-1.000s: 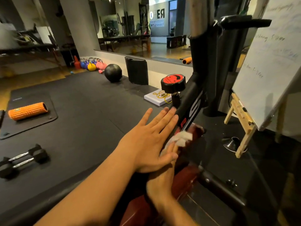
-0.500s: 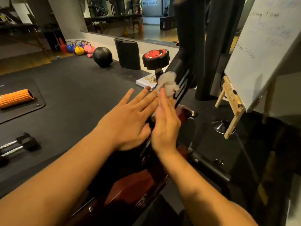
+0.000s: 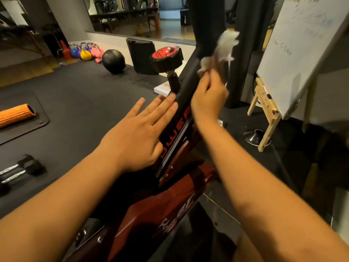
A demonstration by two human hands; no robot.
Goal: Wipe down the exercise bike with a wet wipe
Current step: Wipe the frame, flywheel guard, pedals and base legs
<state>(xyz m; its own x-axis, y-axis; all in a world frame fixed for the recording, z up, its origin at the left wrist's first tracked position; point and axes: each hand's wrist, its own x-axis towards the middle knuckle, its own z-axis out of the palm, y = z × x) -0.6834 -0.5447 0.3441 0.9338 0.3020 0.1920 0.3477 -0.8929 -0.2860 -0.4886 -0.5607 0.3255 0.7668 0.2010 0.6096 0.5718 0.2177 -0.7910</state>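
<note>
The exercise bike [image 3: 175, 133] runs up the middle: a black sloped frame tube with red lettering above a dark red body, and a black knob with a red top [image 3: 167, 56] on its left side. My left hand [image 3: 140, 133] lies flat with straight fingers against the left face of the tube, below the knob. My right hand [image 3: 208, 97] holds a crumpled white wet wipe [image 3: 224, 47] against the upper part of the frame, near the black upright post. The wipe is blurred.
A whiteboard [image 3: 304, 48] on a wooden easel [image 3: 264, 114] stands close on the right. On the black floor mat to the left lie an orange foam roller [image 3: 16, 115], dumbbells [image 3: 20, 170], a black ball [image 3: 113, 61], coloured kettlebells [image 3: 86, 52] and a black pad [image 3: 141, 53].
My right hand has slid the wipe up the frame tube, from low near the red body to beside the upright post. My left hand stays flat on the tube.
</note>
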